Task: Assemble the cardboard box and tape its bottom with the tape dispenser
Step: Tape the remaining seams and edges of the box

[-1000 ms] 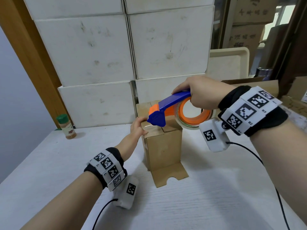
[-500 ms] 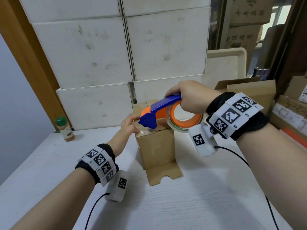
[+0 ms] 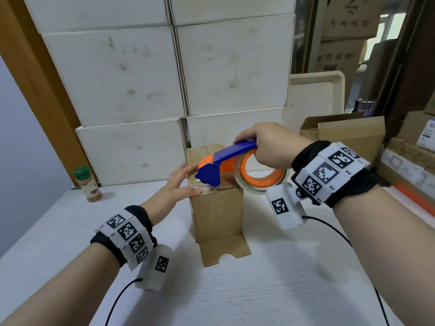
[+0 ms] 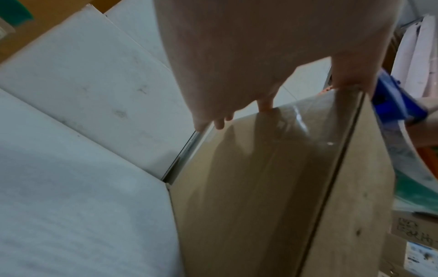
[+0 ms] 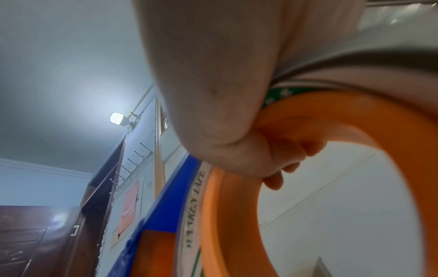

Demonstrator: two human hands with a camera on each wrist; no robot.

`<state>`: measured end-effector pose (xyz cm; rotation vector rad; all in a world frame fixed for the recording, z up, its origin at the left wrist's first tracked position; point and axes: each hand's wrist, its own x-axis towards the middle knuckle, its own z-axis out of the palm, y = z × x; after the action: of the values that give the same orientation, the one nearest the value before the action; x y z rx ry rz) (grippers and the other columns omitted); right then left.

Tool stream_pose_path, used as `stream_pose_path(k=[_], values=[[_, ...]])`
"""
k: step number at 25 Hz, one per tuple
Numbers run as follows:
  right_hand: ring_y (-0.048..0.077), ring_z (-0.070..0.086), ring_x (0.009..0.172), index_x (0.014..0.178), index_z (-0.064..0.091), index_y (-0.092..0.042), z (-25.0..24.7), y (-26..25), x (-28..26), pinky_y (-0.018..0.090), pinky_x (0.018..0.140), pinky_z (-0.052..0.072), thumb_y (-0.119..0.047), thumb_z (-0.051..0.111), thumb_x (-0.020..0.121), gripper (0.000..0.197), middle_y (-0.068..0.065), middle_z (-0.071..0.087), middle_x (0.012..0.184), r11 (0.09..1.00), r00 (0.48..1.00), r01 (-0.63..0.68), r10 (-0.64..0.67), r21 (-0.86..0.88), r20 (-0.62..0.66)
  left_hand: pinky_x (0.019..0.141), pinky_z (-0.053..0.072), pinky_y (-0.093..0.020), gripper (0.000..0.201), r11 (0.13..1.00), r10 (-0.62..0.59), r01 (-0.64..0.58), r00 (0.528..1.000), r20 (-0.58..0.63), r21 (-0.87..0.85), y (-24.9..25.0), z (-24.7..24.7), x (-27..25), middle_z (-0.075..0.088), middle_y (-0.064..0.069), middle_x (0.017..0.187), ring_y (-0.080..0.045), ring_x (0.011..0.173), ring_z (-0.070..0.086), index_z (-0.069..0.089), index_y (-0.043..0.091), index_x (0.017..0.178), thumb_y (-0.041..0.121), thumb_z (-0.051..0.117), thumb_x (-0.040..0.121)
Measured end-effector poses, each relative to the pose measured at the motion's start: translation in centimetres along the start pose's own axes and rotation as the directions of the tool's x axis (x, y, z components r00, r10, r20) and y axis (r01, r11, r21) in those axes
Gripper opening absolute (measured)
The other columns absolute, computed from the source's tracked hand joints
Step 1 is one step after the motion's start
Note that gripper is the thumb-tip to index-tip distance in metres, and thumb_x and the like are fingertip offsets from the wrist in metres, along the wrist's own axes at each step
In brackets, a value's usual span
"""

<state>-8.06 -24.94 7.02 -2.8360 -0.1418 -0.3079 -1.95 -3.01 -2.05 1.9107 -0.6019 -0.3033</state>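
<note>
Far left on the desk [image 3: 58, 231] there's a little spice jar [image 3: 87, 184] with a green cap, well clear of the action, so ignore it.

Your left hand [image 3: 175, 188] is laid flat with its fingers [image 4: 219, 123] straight, pressing the loose end of the clear tape [image 3: 203, 185] down on the left edge of the cardboard box [image 3: 217, 217]. The box stands upright in the middle of the desk, bottom flaps facing up, with one open flap splayed on the desk toward you. From the left wrist view you can see the tape already runs down the box's side wall too.

The tape dispenser [image 3: 235, 168] sits on top of the box, blue nose just beside your left fingertips. Your right hand [image 3: 266, 147] is wrapped tight round its handle, fingers curled through the orange ring.

What I'd watch for, just my read:
- The box is tall and narrow. Drag the dispenser to the right too hard and it'll probably tip or skid, since only flat fingers are holding it.
- Ease off with the left hand and the tape end could peel back up.
- If the dispenser wanders off the seam between the flaps, the bottom won't really be sealed.
- The cutter is close to your left fingertips.
</note>
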Motion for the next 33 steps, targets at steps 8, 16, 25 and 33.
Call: stream_pose_path(k=[8, 16, 25, 33], values=[[0.012, 0.047, 0.093, 0.124, 0.059, -0.023, 1.5, -1.7, 0.3, 0.023, 0.079, 0.038, 0.005, 0.044, 0.083, 0.052, 0.000, 0.061, 0.118, 0.996, 0.998, 0.032, -0.027, 0.087, -0.063, 0.089, 0.041, -0.009, 0.032, 0.977, 0.107, -0.094, 0.993, -0.059, 0.191, 1.4, -0.2, -0.4, 0.052, 0.002, 0.111, -0.014, 0.105, 0.048, 0.050, 0.038, 0.094, 0.007, 0.040, 0.097], [0.010, 0.045, 0.092, 0.126, 0.058, -0.022, 2.1, -2.3, 0.8, 0.022, 0.079, 0.037, 0.004, 0.045, 0.083, 0.052, 0.000, 0.061, 0.119, 0.994, 0.995, 0.037, -0.028, 0.105, -0.094, 0.120, 0.017, -0.040, 0.034, 0.919, 0.146, -0.139, 0.989, 0.009, 0.370, 0.7, -1.1, -1.8, 0.035, 0.016, 0.140, -0.007, 0.142, 0.022, 0.046, 0.046, 0.110, 0.018, 0.029, 0.101], [0.014, 0.044, 0.093, 0.126, 0.057, -0.029, 1.6, -0.8, -0.2, 0.024, 0.079, 0.033, 0.011, 0.037, 0.080, 0.064, -0.001, 0.054, 0.109, 0.997, 0.997, 0.040, -0.035, 0.069, -0.069, 0.121, -0.007, -0.033, 0.052, 0.848, 0.092, -0.122, 0.992, 0.083, 0.516, -0.6, -1.8, -0.7, 0.024, 0.013, 0.154, -0.008, 0.147, 0.008, 0.040, 0.031, 0.132, 0.034, 0.020, 0.084], [0.016, 0.042, 0.092, 0.126, 0.057, -0.029, 0.3, 0.9, -0.8, 0.027, 0.079, 0.032, 0.010, 0.038, 0.083, 0.061, -0.003, 0.044, 0.101, 0.999, 0.997, -0.031, 0.028, -0.043, -0.069, 0.120, -0.012, -0.033, 0.075, 0.771, -0.028, -0.021, 0.997, 0.066, 0.636, 0.0, -1.5, -0.4, 0.002, 0.012, 0.160, -0.001, 0.146, -0.009, 0.009, 0.022, 0.152, 0.041, 0.015, 0.080]])
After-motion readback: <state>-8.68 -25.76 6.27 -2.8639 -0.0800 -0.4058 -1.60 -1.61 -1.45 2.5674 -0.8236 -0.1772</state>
